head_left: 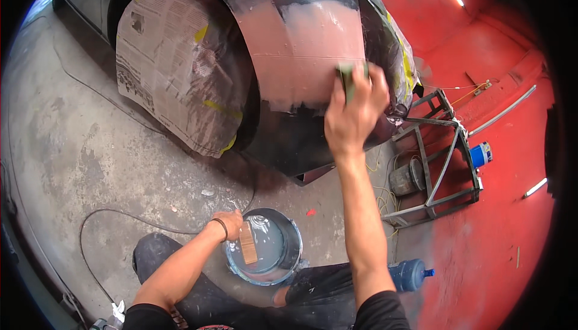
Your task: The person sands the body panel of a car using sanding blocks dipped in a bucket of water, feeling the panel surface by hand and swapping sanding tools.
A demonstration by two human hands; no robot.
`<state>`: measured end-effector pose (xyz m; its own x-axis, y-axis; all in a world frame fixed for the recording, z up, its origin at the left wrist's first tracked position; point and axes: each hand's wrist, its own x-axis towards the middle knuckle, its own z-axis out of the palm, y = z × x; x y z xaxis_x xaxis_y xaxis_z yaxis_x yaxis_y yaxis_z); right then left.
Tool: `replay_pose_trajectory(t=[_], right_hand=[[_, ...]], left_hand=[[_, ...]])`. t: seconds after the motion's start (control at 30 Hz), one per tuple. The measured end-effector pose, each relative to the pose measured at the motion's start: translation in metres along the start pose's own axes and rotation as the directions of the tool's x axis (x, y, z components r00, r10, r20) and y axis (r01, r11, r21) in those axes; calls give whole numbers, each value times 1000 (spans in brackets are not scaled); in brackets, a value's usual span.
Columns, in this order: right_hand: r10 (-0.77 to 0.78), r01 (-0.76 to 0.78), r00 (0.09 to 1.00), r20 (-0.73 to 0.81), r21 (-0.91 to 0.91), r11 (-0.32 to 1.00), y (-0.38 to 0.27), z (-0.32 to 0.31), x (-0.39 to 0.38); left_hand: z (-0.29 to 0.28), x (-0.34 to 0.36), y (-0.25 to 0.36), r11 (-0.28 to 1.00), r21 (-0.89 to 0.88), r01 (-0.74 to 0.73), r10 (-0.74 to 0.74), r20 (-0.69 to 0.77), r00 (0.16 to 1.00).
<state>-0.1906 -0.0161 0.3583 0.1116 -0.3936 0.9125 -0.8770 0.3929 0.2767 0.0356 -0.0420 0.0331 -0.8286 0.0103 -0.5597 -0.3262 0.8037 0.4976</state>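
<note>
My right hand (358,110) is closed on a green pad (345,77) and presses it to the pink filler patch (301,41) on the dark car's rear panel. Fingers hide much of the pad, so its exact kind is unclear. Low and to the left, my left hand (229,225) is closed at the rim of a round bucket (294,243). It holds the upper end of a flat wooden block (247,244), whose lower end hangs into the bucket. Cloudy greyish water (268,240) fills part of the bucket, with white foam on it.
Newspaper and plastic (171,59) cover the wheel. A dark hose (120,211) curls over the stained concrete floor. A metal frame stand (448,167), a dark pail (406,176) and a blue can (480,155) stand right, by the red wall. A blue water jug (409,274) lies beside my right arm.
</note>
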Motion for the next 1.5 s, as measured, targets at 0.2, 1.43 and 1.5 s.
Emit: replay_pose_trajectory(t=[0.2, 1.43, 1.5], right_hand=[[-14, 14, 1000, 8, 48, 999, -23, 21, 19], [-239, 256, 952, 193, -72, 964, 16, -21, -54], [-269, 269, 955, 127, 16, 963, 1, 4, -6]], left_hand=[[-3, -1, -1, 1000, -1, 24, -24, -9, 1000], [-9, 7, 3, 1000, 12, 15, -16, 32, 999], [-5, 7, 1, 1000, 19, 5, -6, 52, 999]])
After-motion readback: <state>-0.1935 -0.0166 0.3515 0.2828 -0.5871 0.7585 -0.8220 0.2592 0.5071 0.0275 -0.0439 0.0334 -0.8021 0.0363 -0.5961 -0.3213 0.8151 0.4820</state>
